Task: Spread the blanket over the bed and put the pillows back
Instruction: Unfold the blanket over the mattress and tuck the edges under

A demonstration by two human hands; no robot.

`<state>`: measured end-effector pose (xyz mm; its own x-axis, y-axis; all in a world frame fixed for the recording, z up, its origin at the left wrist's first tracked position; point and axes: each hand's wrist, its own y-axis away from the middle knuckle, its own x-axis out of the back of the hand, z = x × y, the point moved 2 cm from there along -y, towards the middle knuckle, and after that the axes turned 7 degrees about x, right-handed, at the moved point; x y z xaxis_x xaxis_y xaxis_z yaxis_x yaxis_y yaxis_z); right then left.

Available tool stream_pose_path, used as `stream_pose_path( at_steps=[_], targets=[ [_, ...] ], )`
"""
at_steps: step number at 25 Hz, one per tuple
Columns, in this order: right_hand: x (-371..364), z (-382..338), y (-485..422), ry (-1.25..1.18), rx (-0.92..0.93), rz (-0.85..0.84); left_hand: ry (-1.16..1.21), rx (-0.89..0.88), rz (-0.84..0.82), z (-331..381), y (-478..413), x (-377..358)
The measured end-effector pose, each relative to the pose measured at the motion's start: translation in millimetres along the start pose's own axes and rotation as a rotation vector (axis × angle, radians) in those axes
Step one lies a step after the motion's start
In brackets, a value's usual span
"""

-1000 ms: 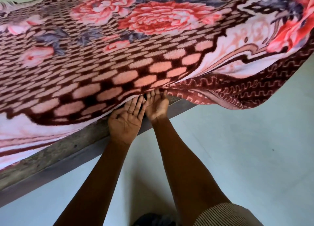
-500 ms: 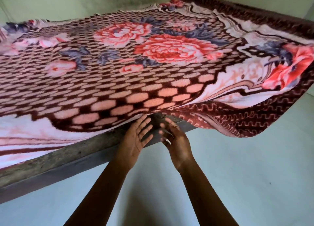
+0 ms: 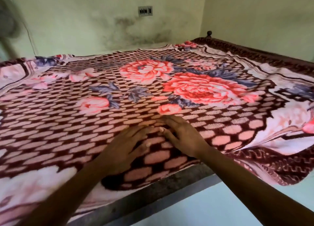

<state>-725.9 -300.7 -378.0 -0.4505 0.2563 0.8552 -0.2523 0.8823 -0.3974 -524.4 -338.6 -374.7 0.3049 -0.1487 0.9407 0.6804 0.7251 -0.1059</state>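
Note:
A plush blanket (image 3: pixel 71 117) in maroon and pink, with a checked pattern and large pink flowers, lies spread over the whole bed. Its right corner hangs over the near edge. My left hand (image 3: pixel 125 144) lies flat on the blanket near the front edge, fingers straight and spread. Beside it, my right hand (image 3: pixel 181 135) also rests flat on the blanket, fingertips close to those of the left. Neither hand holds anything. No pillows are in view.
The grey bed frame edge (image 3: pixel 161 190) runs along the front, with pale floor (image 3: pixel 212 210) below. Green stained walls stand behind and to the right of the bed, with a switch plate (image 3: pixel 145 11) on the back wall. A dark bedpost knob (image 3: pixel 209 33) sits at the far right corner.
Both hands came out from under the blanket's front edge and now lie flat on top of it. The view has lifted to show the whole bed and the walls.

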Motion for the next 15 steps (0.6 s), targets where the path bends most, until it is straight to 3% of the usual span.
stream_pose_path(
  at_steps=[4,15],
  targets=[
    [-34.1,13.5,16.1,0.198,-0.021,-0.113,-0.194,-0.047,-0.011,-22.2,-6.4,-33.4],
    [-70.0,20.3,31.9,0.287,0.097,0.235,-0.329,-0.060,0.088,-21.4,3.0,-58.8]
  ],
)
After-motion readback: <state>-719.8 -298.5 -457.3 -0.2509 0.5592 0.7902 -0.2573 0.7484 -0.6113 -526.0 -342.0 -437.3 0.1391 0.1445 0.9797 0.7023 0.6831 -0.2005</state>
